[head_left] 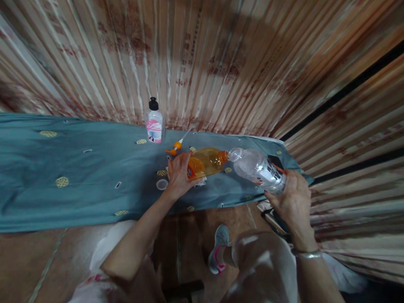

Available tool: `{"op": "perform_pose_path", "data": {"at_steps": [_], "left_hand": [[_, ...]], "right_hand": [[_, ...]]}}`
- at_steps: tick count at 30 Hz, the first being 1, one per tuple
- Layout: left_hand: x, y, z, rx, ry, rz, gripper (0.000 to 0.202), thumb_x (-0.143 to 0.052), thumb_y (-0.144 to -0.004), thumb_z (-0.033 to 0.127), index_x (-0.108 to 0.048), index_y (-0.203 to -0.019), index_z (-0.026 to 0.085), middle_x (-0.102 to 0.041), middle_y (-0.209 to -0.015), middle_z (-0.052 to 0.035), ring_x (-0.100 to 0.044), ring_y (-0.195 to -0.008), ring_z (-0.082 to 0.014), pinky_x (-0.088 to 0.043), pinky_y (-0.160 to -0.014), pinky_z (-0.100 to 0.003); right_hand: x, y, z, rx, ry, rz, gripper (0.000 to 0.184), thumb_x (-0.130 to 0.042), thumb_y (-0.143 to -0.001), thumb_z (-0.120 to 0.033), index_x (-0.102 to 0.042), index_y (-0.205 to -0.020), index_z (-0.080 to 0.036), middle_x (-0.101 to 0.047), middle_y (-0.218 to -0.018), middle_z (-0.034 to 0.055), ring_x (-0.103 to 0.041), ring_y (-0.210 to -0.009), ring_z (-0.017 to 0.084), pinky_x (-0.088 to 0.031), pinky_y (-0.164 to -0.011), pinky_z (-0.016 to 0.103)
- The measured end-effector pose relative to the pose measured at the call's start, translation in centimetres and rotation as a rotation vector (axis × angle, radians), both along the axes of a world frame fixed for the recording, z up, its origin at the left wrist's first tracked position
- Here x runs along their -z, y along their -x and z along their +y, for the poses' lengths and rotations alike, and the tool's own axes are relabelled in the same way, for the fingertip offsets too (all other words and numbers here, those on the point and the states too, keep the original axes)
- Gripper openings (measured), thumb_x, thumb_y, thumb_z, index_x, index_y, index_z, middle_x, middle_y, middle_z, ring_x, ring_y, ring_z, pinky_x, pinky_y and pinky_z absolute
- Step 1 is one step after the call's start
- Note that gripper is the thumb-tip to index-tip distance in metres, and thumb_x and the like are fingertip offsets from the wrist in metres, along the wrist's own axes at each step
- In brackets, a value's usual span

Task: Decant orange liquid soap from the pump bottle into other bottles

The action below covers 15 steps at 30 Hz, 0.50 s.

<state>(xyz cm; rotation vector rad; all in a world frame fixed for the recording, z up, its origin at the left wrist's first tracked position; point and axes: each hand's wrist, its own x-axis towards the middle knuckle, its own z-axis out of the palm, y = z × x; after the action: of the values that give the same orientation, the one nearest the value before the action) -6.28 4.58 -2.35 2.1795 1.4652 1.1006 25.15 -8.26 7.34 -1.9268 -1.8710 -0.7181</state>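
Note:
My left hand (180,177) is closed round an amber bottle (210,161) with an orange label, which is tilted nearly flat with its neck to the right. A clear plastic bottle (255,167) is in my right hand (295,200), gripped near its base. The two bottle mouths meet or almost meet; whether they touch I cannot tell. Behind my left hand lies an orange pump dispenser (176,147) with a thin tube. A small clear round cap (161,184) rests beside my left wrist.
A clear bottle with black cap and pink label (154,127) stands upright at the back of the blue-green cloth (97,165). Pleated curtains (192,57) rise behind and at the right. A dark flat object (275,162) lies behind the clear bottle. Tiled floor (198,231) shows below.

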Motion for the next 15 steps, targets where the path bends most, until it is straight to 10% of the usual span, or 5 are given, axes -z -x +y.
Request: {"op": "perform_pose_path", "data": {"at_steps": [15], "left_hand": [[-0.48,0.18,-0.05,0.013,0.01,-0.023,0.098,-0.085,-0.067,0.036,-0.033,-0.148,0.022,-0.051,-0.145,-0.0186,-0.048,-0.134,-0.0376,-0.028,-0.115,-0.061]], "right_hand": [[0.0,0.29,0.11,-0.006,0.005,0.003,0.07,-0.061,-0.084,-0.046,-0.041,-0.14,-0.01,-0.056,-0.128,0.0245,-0.053,-0.119,0.042,-0.046,-0.096,0.056]]}}
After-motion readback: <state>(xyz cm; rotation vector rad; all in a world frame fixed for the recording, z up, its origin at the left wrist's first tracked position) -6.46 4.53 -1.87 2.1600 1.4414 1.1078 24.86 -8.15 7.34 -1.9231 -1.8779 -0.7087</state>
